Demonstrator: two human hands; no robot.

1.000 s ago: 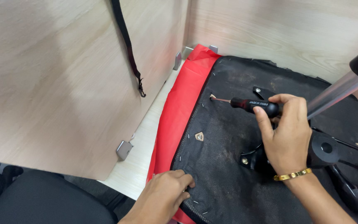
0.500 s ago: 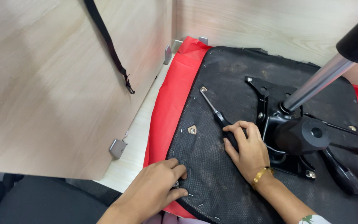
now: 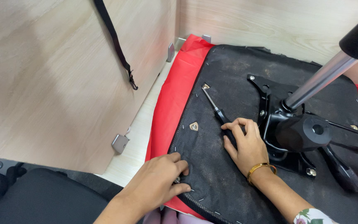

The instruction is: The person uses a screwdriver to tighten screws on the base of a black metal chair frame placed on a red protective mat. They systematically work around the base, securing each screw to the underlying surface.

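The screwdriver (image 3: 215, 108) lies slanted across the black fabric underside of an upturned chair seat (image 3: 228, 174), its metal tip set at a small bracket (image 3: 206, 86) near the seat's left edge, its dark handle running down toward the person. The right hand (image 3: 245, 143) closes its fingers round that handle, palm down, which likely keeps the tip pressed into the fastener. The left hand (image 3: 160, 182) rests at the seat's near corner, fingers bent and pressing the fabric edge beside a row of staples; it grips nothing that can be seen, and seems placed to steady the seat. A second small metal tab (image 3: 194, 126) sits on the fabric between the two hands. Right of the right hand stands the black metal mechanism (image 3: 299, 132), bolted to the seat, with a shiny gas cylinder (image 3: 318, 81) rising up and right. Red cloth (image 3: 172, 99) shows along the seat's left side, above a pale wooden tabletop (image 3: 139, 141). A light wood panel (image 3: 54, 74) stands upright on the left, with a black strap (image 3: 114, 41) hanging across it. No labels or packages can be made out.
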